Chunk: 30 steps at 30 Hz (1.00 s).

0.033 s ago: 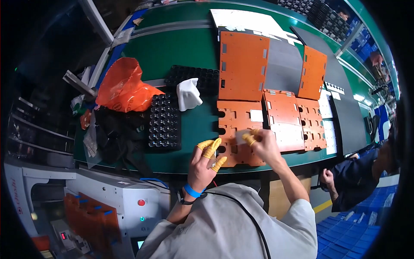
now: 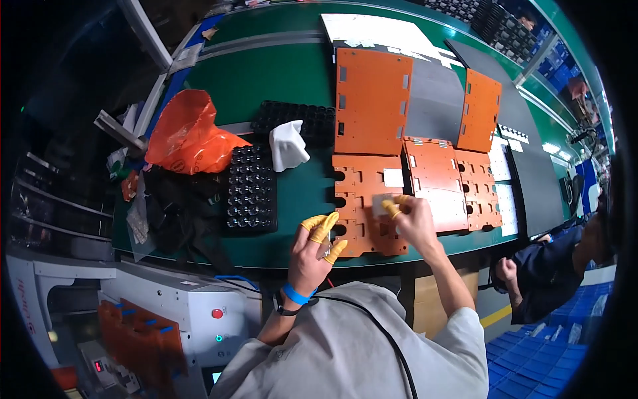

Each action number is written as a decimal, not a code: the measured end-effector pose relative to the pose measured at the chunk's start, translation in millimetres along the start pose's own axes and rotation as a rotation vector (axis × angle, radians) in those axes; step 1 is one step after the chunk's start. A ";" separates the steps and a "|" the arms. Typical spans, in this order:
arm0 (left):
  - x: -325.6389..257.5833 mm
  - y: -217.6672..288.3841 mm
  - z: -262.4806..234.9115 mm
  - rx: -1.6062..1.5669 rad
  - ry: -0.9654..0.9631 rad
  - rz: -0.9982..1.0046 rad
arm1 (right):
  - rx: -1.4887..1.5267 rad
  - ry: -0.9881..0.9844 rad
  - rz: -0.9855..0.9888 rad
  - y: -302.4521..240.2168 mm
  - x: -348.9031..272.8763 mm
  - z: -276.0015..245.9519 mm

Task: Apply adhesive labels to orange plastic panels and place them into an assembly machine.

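The green tabletop [image 2: 286, 74] carries an orange bag [image 2: 189, 136] on the left, a black tray [image 2: 252, 189] beside it, a rear tray [image 2: 286, 116], a white cloth [image 2: 288, 147] near both trays, and orange fixtures [image 2: 359, 176] rightward.

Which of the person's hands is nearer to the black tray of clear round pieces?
Left. The left hand is off the near right corner of the black tray, not touching it; the right hand is farther right, over the orange plates.
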<state>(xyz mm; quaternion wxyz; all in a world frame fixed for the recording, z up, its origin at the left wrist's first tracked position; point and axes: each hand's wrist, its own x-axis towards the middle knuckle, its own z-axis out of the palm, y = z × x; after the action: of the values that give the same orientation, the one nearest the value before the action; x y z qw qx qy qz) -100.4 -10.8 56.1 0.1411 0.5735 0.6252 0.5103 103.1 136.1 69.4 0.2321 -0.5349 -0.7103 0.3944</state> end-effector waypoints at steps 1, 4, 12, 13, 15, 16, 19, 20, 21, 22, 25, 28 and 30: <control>-0.4 -1.7 0.8 -0.054 0.009 -0.046 | -0.012 0.119 0.080 8.6 2.4 -5.6; 0.0 -7.5 0.0 -0.066 0.017 -0.027 | -0.101 0.185 0.066 26.8 3.0 -20.3; -7.0 -12.8 -3.5 -0.182 -0.018 -0.128 | -0.222 0.067 0.118 23.6 11.9 -23.1; -8.1 -13.1 -4.2 -0.183 -0.001 -0.115 | -0.175 0.056 0.120 22.7 13.4 -22.8; -9.5 -12.9 -5.9 -0.181 0.034 -0.093 | -0.145 0.051 0.153 22.1 16.4 -22.7; -10.4 -12.4 -7.4 -0.208 0.043 -0.113 | -0.161 0.016 0.144 22.1 17.6 -22.3; -11.9 -10.5 -11.8 -0.268 0.057 -0.163 | -0.253 -0.079 0.150 21.6 21.2 -22.2; -11.0 -10.5 -13.0 -0.275 0.059 -0.165 | -0.281 -0.104 0.148 20.7 22.8 -22.2; -10.2 -10.3 -13.9 -0.286 0.064 -0.168 | -0.308 -0.129 0.146 19.5 24.4 -22.2; -9.6 -9.9 -14.4 -0.294 0.061 -0.173 | -0.286 -0.148 0.220 17.7 26.1 -22.6; -8.4 -9.0 -16.2 -0.311 0.047 -0.186 | -0.277 -0.190 0.358 11.9 32.0 -25.4; -8.8 -9.5 -16.6 -0.305 0.022 -0.192 | -0.420 -0.198 0.297 8.1 39.8 -27.0; -10.1 -11.0 -16.1 -0.327 0.016 -0.195 | -0.555 -0.201 0.239 7.2 48.1 -27.1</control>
<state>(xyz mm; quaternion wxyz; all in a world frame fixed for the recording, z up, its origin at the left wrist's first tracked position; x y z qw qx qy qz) -115.9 -25.2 50.2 0.2762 0.4758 0.5876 0.5934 112.2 190.7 74.9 -0.0420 -0.6157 -0.7423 0.2609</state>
